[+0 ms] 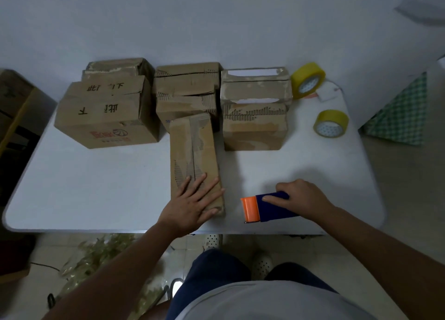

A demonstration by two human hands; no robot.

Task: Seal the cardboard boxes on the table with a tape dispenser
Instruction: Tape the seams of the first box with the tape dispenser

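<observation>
A long narrow cardboard box lies lengthwise at the middle of the white table, its flaps closed along a centre seam. My left hand rests flat on its near end with fingers spread. To the right, my right hand grips a blue and orange tape dispenser that sits on the table beside the box, orange end pointing left. Behind stand a large box with printed characters, a stack of middle boxes and a right-hand stack.
Two rolls of yellow tape lie at the back right, one leaning, one flat. A small white card lies between them. A green chequered bag sits off the table's right edge. Plastic wrapping litters the floor.
</observation>
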